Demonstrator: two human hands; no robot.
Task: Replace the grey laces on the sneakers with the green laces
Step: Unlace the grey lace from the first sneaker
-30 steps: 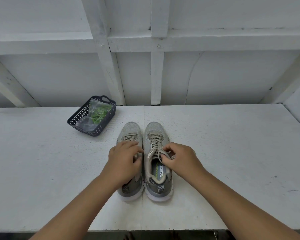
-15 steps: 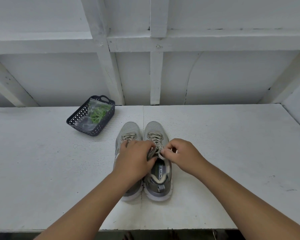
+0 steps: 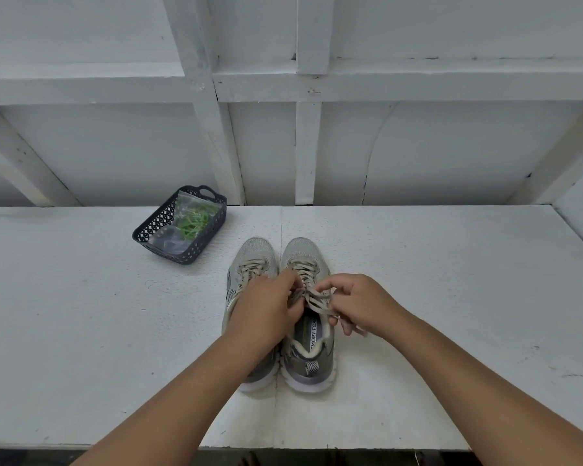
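**Asker:** Two hands at work — what does each one have?

**Describer:** Both are at the lacing of the right sneaker [image 3: 306, 331]. The right hand [image 3: 357, 306] is curled, pinching a strand of the grey lace [image 3: 312, 299] and drawing it out to the right side; a loose end trails under its fingers. The left hand [image 3: 266, 306] is curled too, its fingertips at the same crossings near the tongue. I cannot tell whether it pinches a strand or only steadies the shoe.

**Asker:** And around them?

**Describer:** The left sneaker [image 3: 249, 264] sits touching the right one, partly hidden under the left hand, its grey lace threaded. Both stand on a white counter [image 3: 81, 331]. Farther back and to the left, well apart, is a dark basket [image 3: 202, 243] holding a clear bag with the green laces [image 3: 192, 223] inside.

**Asker:** What could go wrong?

**Describer:** By my judgement, a sideways pull with the crossings snug may cinch the lace rather than free it. The shoe could also slide or tip into its neighbour — nothing clearly pins it down. A frayed tip might catch in an eyelet.
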